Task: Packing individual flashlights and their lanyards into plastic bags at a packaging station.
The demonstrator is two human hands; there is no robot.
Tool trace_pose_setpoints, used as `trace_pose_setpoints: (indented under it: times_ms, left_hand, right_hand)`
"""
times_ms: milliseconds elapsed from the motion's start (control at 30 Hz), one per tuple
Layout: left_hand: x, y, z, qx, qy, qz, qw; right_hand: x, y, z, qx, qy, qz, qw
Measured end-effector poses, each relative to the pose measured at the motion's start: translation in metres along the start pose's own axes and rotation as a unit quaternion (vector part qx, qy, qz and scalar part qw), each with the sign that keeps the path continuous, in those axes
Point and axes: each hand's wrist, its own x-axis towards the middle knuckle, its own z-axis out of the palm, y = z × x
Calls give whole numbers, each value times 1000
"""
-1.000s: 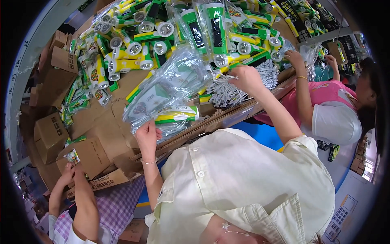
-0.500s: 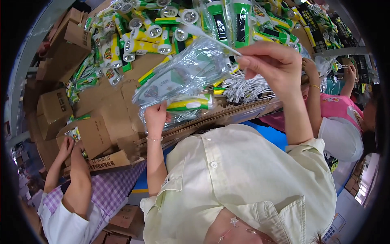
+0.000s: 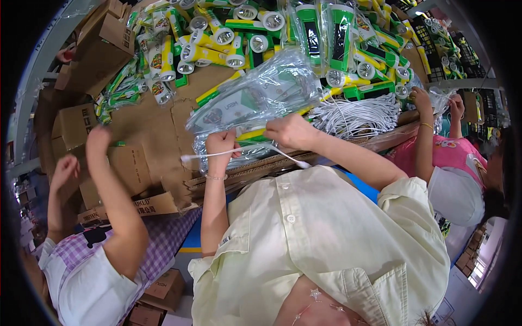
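My left hand (image 3: 220,148) is closed at the near edge of the clear plastic bags (image 3: 255,100), gripping a bag. A yellow and green flashlight (image 3: 251,133) lies in that bag, between my hands and partly hidden by them. My right hand (image 3: 293,132) is closed on a short white cable (image 3: 247,148), close to the flashlight's right end. The cable hangs bent, one end passing across my left wrist and the other dangling near my shirt. Right of the bags lies a bundle of white cables (image 3: 356,117).
Many green and yellow flashlights (image 3: 217,51) are heaped across the far side of the cardboard-covered table (image 3: 147,127). Cardboard boxes (image 3: 98,57) stand at the left. A co-worker in a purple checked apron (image 3: 163,239) works at my left, another in pink (image 3: 446,155) at my right.
My right hand has come down and left with the white cable, from above the bags to beside my left hand. The co-worker at left has lifted both hands away from the box.
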Motion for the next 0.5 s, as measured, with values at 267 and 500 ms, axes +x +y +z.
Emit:
trace_pose_setpoints:
  times_ms: [267, 500]
  left_hand:
    - [-2, 10, 18, 31, -6, 4, 999]
    - [-7, 21, 19, 58, -9, 32, 998]
  right_hand:
    - [34, -12, -18, 175, 119, 199, 957]
    - [71, -19, -23, 253, -75, 351, 898]
